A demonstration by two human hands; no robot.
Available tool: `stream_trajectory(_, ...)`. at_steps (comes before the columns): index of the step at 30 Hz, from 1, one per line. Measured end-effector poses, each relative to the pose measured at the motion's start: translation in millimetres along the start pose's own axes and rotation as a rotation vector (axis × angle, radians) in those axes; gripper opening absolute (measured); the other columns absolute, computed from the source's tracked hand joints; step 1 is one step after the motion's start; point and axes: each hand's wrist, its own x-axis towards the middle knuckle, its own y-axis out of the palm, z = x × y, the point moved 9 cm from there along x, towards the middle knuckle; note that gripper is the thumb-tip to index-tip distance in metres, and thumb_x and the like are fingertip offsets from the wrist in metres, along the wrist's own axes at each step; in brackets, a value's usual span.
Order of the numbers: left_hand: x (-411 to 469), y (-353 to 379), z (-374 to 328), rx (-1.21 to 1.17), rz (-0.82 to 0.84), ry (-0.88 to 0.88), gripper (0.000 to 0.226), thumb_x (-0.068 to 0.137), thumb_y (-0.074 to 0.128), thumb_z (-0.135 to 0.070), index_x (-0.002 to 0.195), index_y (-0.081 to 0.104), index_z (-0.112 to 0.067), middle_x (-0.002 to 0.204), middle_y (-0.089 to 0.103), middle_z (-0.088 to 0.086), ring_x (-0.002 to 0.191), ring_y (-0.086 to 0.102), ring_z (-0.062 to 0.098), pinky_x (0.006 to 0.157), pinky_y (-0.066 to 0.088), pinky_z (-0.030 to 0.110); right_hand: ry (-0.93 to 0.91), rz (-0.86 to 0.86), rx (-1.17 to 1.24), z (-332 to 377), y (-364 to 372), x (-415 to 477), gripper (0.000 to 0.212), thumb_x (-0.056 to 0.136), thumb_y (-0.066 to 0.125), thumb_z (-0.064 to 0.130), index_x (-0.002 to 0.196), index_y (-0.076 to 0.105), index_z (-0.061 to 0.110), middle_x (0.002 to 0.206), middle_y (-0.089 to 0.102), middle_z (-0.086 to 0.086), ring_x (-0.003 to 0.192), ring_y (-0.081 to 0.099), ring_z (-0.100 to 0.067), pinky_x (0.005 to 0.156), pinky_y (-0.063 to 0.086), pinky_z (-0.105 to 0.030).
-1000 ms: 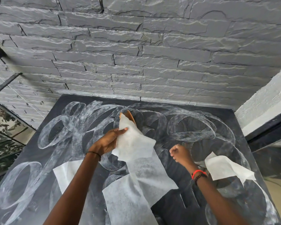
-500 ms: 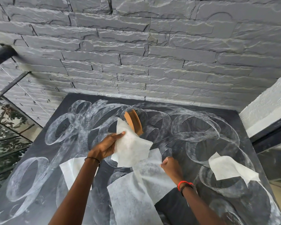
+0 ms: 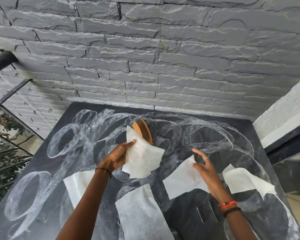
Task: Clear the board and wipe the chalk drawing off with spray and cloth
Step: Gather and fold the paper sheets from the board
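**Item 1, board** [image 3: 194, 222]: dark, leaning on the stone wall [image 3: 145, 58]. The chalk drawing [image 3: 87, 132] covers it in looping white bands and is unwiped.

**Item 2, left sheet** [image 3: 76, 186]: white paper, flat on the board at lower left, lying as it lay 1 s ago.

**Item 3, left hand** [image 3: 116, 158]: raised in front of the board. Its fingers and thumb pinch the held sheet [image 3: 142, 161] together with an orange-brown disc [image 3: 143, 130] that stands up behind the paper. The grip is the same as 1 s ago.

**Item 4, centre sheet** [image 3: 140, 213]: flat on the board, low in the middle. 0.5 s ago another sheet overlapped its upper right part; that sheet is now gone from there.

**Item 5, right hand** [image 3: 206, 168]: 1 s ago it was a fist clear of the paper, and 0.5 s ago it was down on the overlapping sheet. It is now drawn off to the right with its fingers fanned apart. The lifted sheet [image 3: 182, 179] sits at its thumb side, blurred — whether thumb and fingers pinch it cannot be told.

**Item 6, right sheet** [image 3: 244, 181]: on the board near the right edge, 1 corner curled up, untouched.

**Assessment:** the clearing step looks to be under way, with 1 more sheet coming off and 3 left on the board. Nothing to wipe with is in view, so wiping is likely some way off.
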Motion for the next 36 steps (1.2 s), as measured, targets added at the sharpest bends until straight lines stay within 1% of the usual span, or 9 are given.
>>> stream_trajectory(7, 7, 23, 17, -0.034, 0.001, -0.068, 0.030, 0.095, 0.058, -0.020, 0.113, 0.063, 0.003, 0.096, 0.074, 0.015, 0.080, 0.073, 0.021, 0.086, 0.055, 0.036, -0.086, 0.141, 0.178, 77, 10, -20, 0.025, 0.087, 0.059, 0.015, 0.109, 0.069, 0.022, 0.121, 0.064, 0.008, 0.121, 0.053, -0.012, 0.104, 0.037, -0.034)
stream_trajectory(11, 4, 47, 36, -0.044, 0.052, -0.142, 0.023, 0.096, 0.054, -0.019, 0.100, 0.065, 0.001, 0.085, 0.076, 0.014, 0.070, 0.074, 0.019, 0.075, 0.059, 0.034, -0.099, 0.170, 0.507, 116, 36, -19, 0.031, 0.082, 0.058, 0.012, 0.110, 0.068, 0.020, 0.122, 0.064, 0.001, 0.114, 0.057, -0.014, 0.091, 0.050, -0.026)
stream_trajectory(14, 1, 62, 48, -0.070, 0.092, -0.140, 0.030, 0.092, 0.057, -0.016, 0.116, 0.062, 0.001, 0.093, 0.076, 0.015, 0.077, 0.074, 0.022, 0.083, 0.057, 0.039, -0.154, 0.232, 0.573, 133, 58, -12, 0.052, 0.069, 0.070, 0.016, 0.119, 0.060, 0.020, 0.118, 0.066, 0.004, 0.103, 0.062, -0.010, 0.078, 0.054, -0.023)
stream_trajectory(17, -8, 86, 52, -0.169, 0.196, -0.138, 0.035, 0.088, 0.056, -0.015, 0.120, 0.061, -0.001, 0.103, 0.074, 0.017, 0.087, 0.073, 0.026, 0.085, 0.057, 0.042, -0.153, 0.236, 0.513, 124, 71, 0, 0.065, 0.064, 0.080, 0.018, 0.125, 0.058, 0.025, 0.127, 0.060, -0.001, 0.105, 0.060, -0.015, 0.082, 0.053, -0.028)
stream_trajectory(22, -20, 98, 45, -0.239, 0.264, -0.115, 0.039, 0.096, 0.041, -0.018, 0.125, 0.059, 0.003, 0.095, 0.074, 0.020, 0.080, 0.074, 0.029, 0.064, 0.061, 0.040, -0.092, 0.157, 0.248, 83, 66, 7, 0.063, 0.068, 0.074, 0.017, 0.126, 0.055, 0.027, 0.125, 0.061, 0.000, 0.102, 0.061, -0.011, 0.078, 0.051, -0.021)
stream_trajectory(28, -2, 74, 45, -0.282, 0.205, -0.129, 0.083, 0.087, 0.036, -0.066, 0.136, 0.050, 0.000, 0.121, 0.065, 0.025, 0.104, 0.068, 0.036, 0.086, 0.057, 0.050, -0.044, 0.157, 0.014, 51, 64, 7, 0.060, 0.076, 0.073, 0.004, 0.130, 0.051, 0.021, 0.123, 0.058, 0.002, 0.089, 0.058, 0.011, 0.068, 0.044, -0.005)
stream_trajectory(30, -5, 76, 42, -0.233, 0.213, -0.101, 0.065, 0.096, 0.038, -0.054, 0.128, 0.057, -0.001, 0.112, 0.069, 0.023, 0.096, 0.071, 0.032, 0.076, 0.060, 0.044, -0.071, 0.171, -0.044, 48, 67, 8, 0.061, 0.076, 0.074, 0.005, 0.130, 0.051, 0.021, 0.122, 0.056, 0.006, 0.095, 0.054, 0.016, 0.076, 0.043, -0.004)
stream_trajectory(33, -4, 71, 39, -0.097, 0.168, -0.055, 0.027, 0.095, 0.055, -0.013, 0.117, 0.062, 0.002, 0.109, 0.072, 0.020, 0.089, 0.073, 0.027, 0.078, 0.061, 0.040, -0.087, 0.177, -0.075, 39, 65, 12, 0.061, 0.075, 0.076, 0.010, 0.129, 0.050, 0.027, 0.123, 0.059, 0.004, 0.111, 0.057, -0.008, 0.094, 0.047, -0.026)
stream_trajectory(36, -5, 63, 35, -0.016, 0.115, -0.030, 0.033, 0.090, 0.061, -0.001, 0.122, 0.060, 0.006, 0.121, 0.065, 0.025, 0.096, 0.071, 0.030, 0.085, 0.058, 0.043, -0.056, 0.054, -0.038, 30, 49, 10, 0.055, 0.080, 0.072, 0.016, 0.130, 0.048, 0.024, 0.110, 0.067, 0.001, 0.101, 0.063, -0.014, 0.084, 0.053, -0.031)
